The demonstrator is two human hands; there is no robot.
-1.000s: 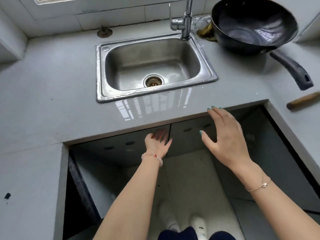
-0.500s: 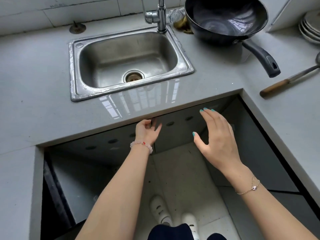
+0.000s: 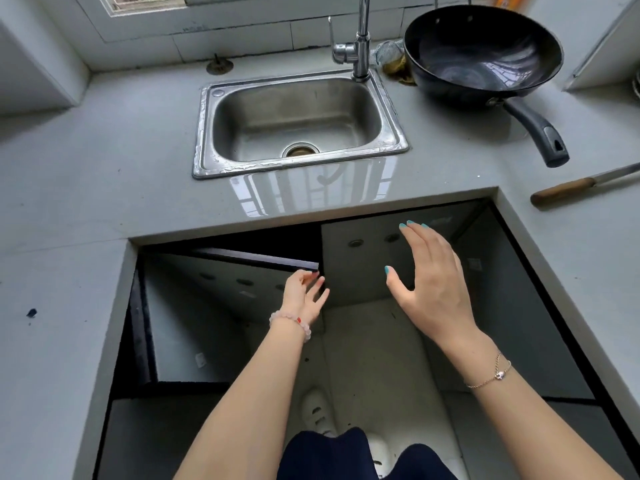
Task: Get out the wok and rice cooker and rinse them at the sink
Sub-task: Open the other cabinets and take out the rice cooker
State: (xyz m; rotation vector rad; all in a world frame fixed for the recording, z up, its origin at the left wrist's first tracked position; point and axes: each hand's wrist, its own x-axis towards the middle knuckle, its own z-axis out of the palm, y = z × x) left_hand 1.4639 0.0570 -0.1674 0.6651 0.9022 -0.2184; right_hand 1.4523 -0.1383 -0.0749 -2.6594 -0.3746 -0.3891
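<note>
Change: the left dark, glossy cabinet door under the counter was flush with its neighbour a moment ago. It now swings out towards me, with a black gap behind it.
Meaning: the wok is already out, so I judge I am opening up to find the rice cooker, which I can't see yet.
Left hand: fingers loosely apart, tips touching the door's free corner, not curled round it.
Right hand: hangs before the closed right door, fingers straight and spread, holding nothing.
Black round wok: sits on the smooth grey stone counter just right of the chrome tap, inside slick and shiny, long handle angled towards me.
Stainless steel sink: rectangular, brushed and dull, rim scuffed; rinsing not yet begun.
</note>
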